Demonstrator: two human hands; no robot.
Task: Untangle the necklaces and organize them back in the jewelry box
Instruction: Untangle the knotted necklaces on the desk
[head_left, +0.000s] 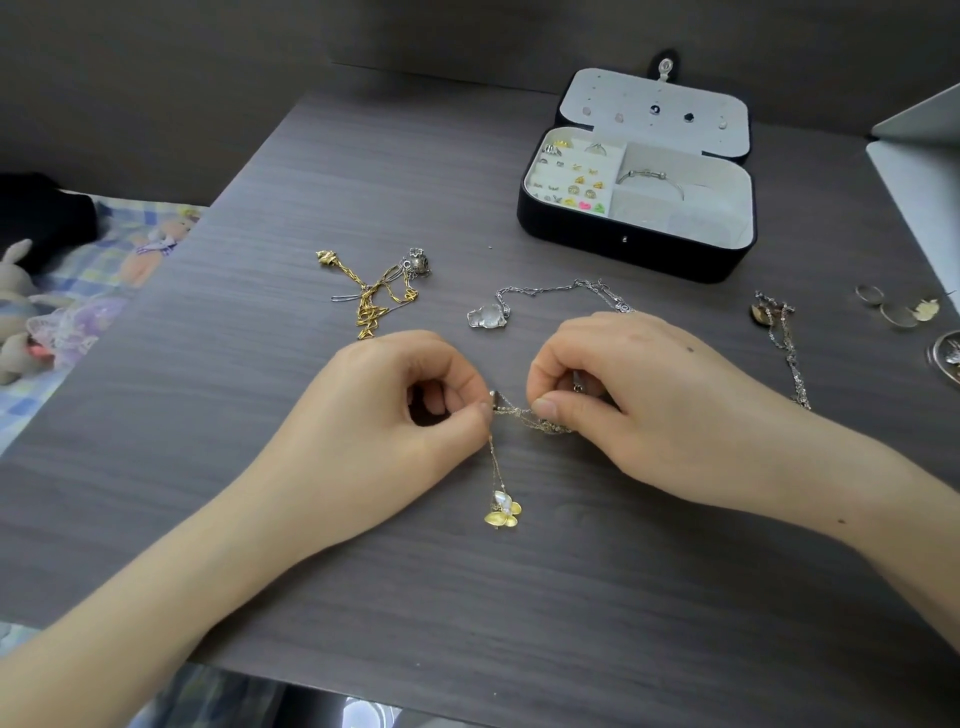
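Left hand pinched a fine gold chain between thumb and forefinger. The right hand pinched the bunched stretch just beside it, its other fingers curled. How the strands crossed was too fine to make out. Its butterfly pendant hung below the hands, over the counter. Beyond lay a silver necklace, partly hidden behind the right hand, and a gold tangle. Farther back the jewelry box stood open.
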